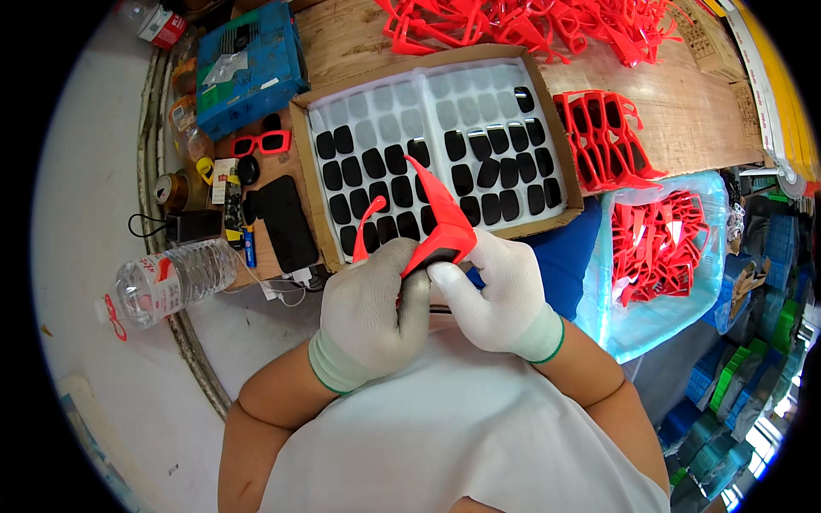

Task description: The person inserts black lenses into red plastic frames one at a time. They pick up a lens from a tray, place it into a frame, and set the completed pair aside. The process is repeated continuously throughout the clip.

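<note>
Red sunglasses [443, 229] are gripped between my two gloved hands, near my chest, their temple arms pointing up and away from me. My left hand [374, 303] closes around the left part of the frame. The thumb of my right hand [499, 289] presses by a dark lens [440, 257] at the right side, fingers curled behind it. Part of the frame is hidden by the gloves. Just beyond the hands lies a cardboard box [558, 162] with dark lenses [510, 173] set in rows on a white tray.
Red frames [530, 26] are heaped at the table's back. Assembled red sunglasses [603, 141] stand stacked right of the box; a lined bin [658, 248] holds more frames. On the left are a phone [286, 224], a plastic bottle [175, 278], a blue box [252, 68] and another red pair [262, 143].
</note>
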The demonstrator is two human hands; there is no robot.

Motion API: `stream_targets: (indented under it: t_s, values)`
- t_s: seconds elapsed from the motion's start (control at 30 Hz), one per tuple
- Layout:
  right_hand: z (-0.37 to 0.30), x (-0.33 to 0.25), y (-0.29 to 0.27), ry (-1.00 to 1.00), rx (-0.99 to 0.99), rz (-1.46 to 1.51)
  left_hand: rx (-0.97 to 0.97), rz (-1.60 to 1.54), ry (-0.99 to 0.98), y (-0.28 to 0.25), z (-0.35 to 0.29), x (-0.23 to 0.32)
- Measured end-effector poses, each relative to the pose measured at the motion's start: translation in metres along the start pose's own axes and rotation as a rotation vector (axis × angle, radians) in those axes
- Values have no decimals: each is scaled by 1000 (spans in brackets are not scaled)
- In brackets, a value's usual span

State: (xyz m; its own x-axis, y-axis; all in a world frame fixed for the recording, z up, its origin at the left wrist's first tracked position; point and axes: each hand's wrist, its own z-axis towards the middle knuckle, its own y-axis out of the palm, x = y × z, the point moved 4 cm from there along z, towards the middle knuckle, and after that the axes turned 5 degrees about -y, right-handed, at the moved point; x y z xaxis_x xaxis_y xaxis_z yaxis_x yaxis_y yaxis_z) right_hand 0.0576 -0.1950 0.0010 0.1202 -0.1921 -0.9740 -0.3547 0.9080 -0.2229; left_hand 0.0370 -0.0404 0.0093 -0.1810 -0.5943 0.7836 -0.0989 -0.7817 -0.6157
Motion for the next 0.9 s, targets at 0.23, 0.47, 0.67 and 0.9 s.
stream_targets:
  t_s: [0.23, 0.47, 0.67, 0.9]
  values:
    - [5, 10, -17, -125, 129, -129, -206, 81, -15, -15, 13, -4]
    - [3, 20, -5, -255, -600, 76, -710, 245, 26, -18, 24, 12]
    - [6, 35, -46, 164, -392, 286, -142, -395, -552, -29, 108, -78]
    - [5, 49, -52, 76, -224, 337, -150, 756, -591, 10, 127, -197]
